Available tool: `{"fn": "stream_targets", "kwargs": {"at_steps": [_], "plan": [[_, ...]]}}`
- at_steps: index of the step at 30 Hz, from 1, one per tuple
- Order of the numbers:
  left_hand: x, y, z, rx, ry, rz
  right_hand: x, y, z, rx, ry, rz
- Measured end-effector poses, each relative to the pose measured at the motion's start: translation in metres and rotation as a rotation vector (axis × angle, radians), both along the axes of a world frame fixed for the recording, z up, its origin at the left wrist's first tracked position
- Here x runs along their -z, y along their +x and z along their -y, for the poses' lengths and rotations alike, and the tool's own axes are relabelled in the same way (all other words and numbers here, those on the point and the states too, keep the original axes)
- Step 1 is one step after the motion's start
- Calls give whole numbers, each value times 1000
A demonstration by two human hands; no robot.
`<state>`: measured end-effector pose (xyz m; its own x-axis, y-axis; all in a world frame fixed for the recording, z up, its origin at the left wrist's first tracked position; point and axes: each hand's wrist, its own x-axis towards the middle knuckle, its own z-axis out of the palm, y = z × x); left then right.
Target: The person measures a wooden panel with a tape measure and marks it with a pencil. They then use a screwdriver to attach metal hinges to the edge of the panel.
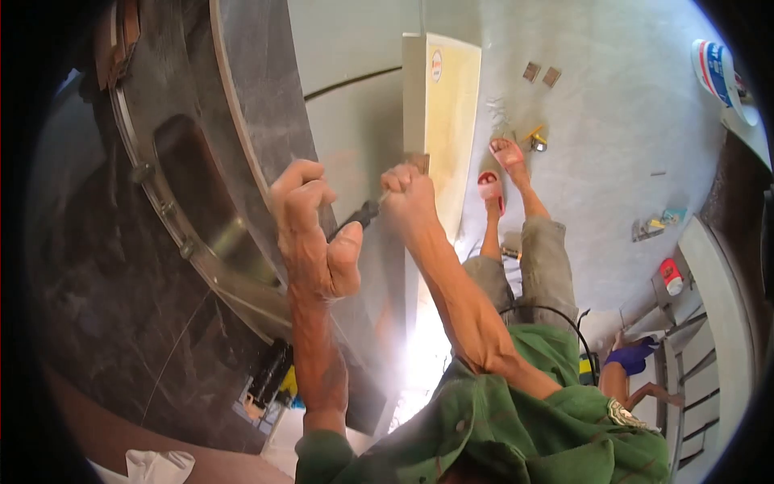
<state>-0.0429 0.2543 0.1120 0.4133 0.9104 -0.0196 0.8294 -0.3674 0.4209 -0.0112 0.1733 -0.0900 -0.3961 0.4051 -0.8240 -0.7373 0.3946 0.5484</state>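
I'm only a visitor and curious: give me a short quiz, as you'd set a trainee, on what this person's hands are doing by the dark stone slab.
1. True or false: the left hand and right hand are far apart, each on a different thing.
2. Pick one: the dark-handled tool between the hands is held beside A) a dark stone slab with an oval cutout, B) a glass window, C) a wooden crate.
3. Fill in: the person's shirt is ____.

Key:
1. False: the hands are close together, and both appear closed on the one tool.
2. A.
3. Green.
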Motion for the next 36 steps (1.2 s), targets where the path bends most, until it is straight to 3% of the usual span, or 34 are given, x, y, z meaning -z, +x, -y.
{"fn": "stream_targets", "kwargs": {"at_steps": [5, 9, 12, 15, 18, 21, 24, 26, 27, 28, 30, 31, 32, 34, 36], "plan": [[-23, -4, 14, -96, -22, -187, 20, -14, 9, 52, 101, 37], [-46, 14, 31, -412, -414, -269, -9, 0, -6, 25, -26, -55], [-37, -1, 21, -1186, -1185, 449, -13, -1, -2, -43, 5, 59], [-29, -1, 5, -1436, -1419, 624, -1, -2, 4, -41, 9, 29], [-11, -11, -3, -1436, -1578, 697, 8, -3, 3, -90, -34, 35], [-6, -9, -20, -1409, -1595, 557, 1, 4, -7, -152, -75, 90], [-11, 4, -34, -1070, -1563, -22, -4, 8, -13, -181, -91, 93], [-8, 5, -13, -115, -1084, -497, -4, 11, -11, -162, -73, 98], [-9, 6, -2, 172, -844, -643, -5, 12, -11, -134, -44, 110], [-12, 11, 5, 304, -729, -733, -6, 10, -7, -110, -16, 116], [-12, 13, 9, 326, -688, -726, -1, 2, -6, -156, -94, 91], [-13, 14, 5, 249, -720, -654, 2, -1, -9, -170, -125, 81], [-14, 16, 0, -16, -893, -484, 2, -4, -10, -146, -114, 78], [-20, 30, -15, -914, -1282, 53, 4, -3, -10, -99, -104, 84], [-28, 40, -23, -1343, -1403, 363, 13, -12, -6, -119, -121, 108]]}}
